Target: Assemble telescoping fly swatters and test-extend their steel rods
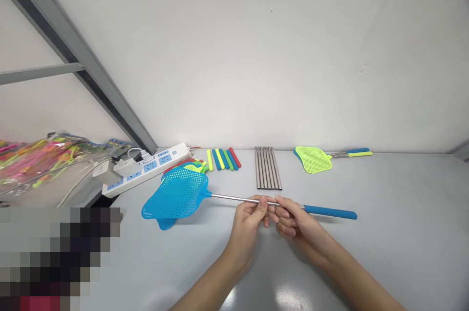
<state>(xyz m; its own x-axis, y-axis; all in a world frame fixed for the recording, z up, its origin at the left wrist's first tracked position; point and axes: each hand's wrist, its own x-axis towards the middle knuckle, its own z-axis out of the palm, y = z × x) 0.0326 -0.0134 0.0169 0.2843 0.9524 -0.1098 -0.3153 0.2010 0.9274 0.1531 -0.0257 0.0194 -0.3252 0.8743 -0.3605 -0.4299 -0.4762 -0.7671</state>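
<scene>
A blue fly swatter [179,194] is held level above the table, its perforated head to the left and its blue handle [330,212] to the right. My left hand [251,218] is closed on the metal rod, thumb on top. Close beside it, my right hand [295,218] grips the rod near the handle end. Beyond my hands lies a row of metal tubes [268,168]. To their left sit several coloured handle grips [224,159] in yellow, blue, green and red. More swatter heads [194,166], red and green, lie partly hidden behind the blue head.
A white power strip [146,169] with plugged-in adapters and cables lies at the left. Yellow-green and blue fly swatters [314,159] rest by the wall at the right. Bagged colourful items [47,155] are at far left, behind a grey metal frame [91,62].
</scene>
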